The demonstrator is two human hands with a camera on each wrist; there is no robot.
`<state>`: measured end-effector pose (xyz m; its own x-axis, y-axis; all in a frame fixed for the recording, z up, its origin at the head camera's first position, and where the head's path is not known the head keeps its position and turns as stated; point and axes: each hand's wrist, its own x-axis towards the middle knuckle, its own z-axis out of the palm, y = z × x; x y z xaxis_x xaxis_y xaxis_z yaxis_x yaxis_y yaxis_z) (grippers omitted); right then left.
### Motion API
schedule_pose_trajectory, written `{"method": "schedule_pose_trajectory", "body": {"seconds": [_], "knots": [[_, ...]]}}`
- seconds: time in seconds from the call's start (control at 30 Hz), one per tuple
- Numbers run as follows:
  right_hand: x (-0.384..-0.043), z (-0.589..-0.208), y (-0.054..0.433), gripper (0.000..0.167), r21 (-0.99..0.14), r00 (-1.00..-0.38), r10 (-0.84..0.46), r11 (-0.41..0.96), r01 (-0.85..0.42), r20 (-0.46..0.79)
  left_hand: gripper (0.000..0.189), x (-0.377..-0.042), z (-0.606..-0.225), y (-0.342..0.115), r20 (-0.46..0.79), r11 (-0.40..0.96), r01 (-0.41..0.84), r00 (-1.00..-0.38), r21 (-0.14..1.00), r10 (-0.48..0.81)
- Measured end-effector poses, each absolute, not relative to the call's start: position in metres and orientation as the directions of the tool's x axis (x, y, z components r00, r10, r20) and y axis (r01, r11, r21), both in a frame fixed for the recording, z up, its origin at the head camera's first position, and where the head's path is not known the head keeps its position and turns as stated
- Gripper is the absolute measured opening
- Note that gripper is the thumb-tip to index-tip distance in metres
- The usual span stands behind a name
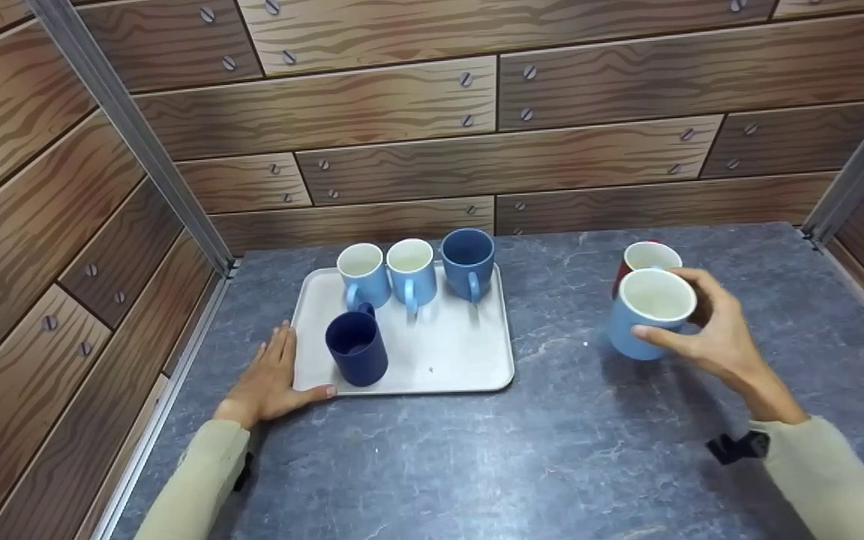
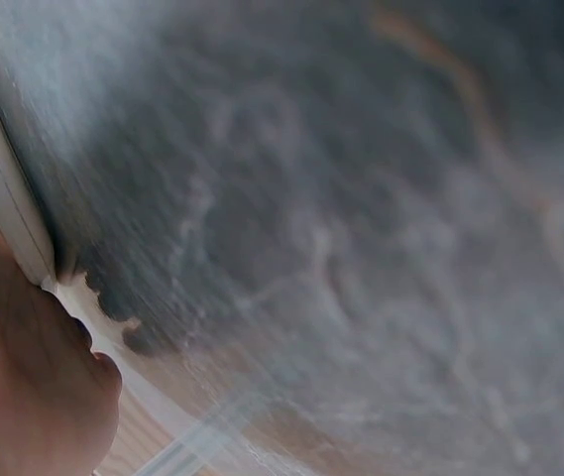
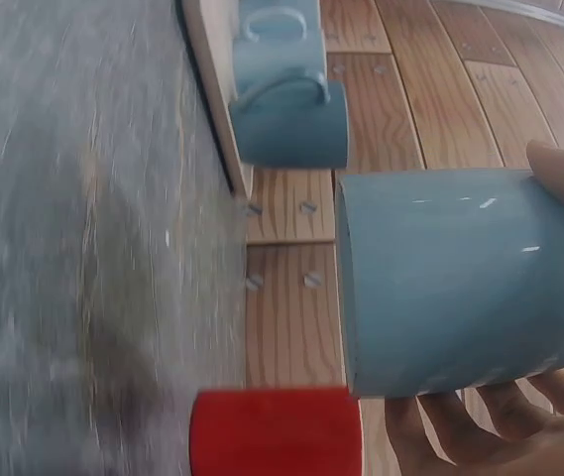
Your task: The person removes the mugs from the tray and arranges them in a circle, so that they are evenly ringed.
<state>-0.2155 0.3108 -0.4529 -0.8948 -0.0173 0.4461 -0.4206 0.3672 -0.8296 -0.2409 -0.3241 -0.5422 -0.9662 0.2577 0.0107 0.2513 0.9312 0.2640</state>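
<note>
My right hand (image 1: 717,337) grips a light blue mug (image 1: 631,330) by its upper sides, thumb on the near side. In the right wrist view the mug (image 3: 460,283) is held up off the table. Just behind it stands a red mug (image 1: 619,281), partly hidden. My left hand (image 1: 271,379) rests at the near left corner of a white tray (image 1: 454,360), fingers along its left side and thumb at the front edge. On the tray are a navy mug (image 1: 361,360) at front left, two light blue mugs (image 1: 372,289) (image 1: 421,285) and a medium blue mug (image 1: 469,270) along the back.
The grey marbled table (image 1: 462,465) meets a wood-patterned back wall (image 1: 402,127). Another such wall (image 1: 49,300) rises on the left, with a metal post (image 1: 139,142) in the corner. On the right stands a second metal post (image 1: 859,165).
</note>
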Motion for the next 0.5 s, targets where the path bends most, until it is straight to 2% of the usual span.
{"method": "schedule_pose_trajectory", "body": {"seconds": [0.5], "knots": [[-0.219,-0.440,0.376,0.070,-0.824,-0.885,0.104,0.427,-0.373,0.455,0.138,-0.238,-0.533,-0.322,-0.030,0.945,0.218,-0.972,0.243,0.232]]}}
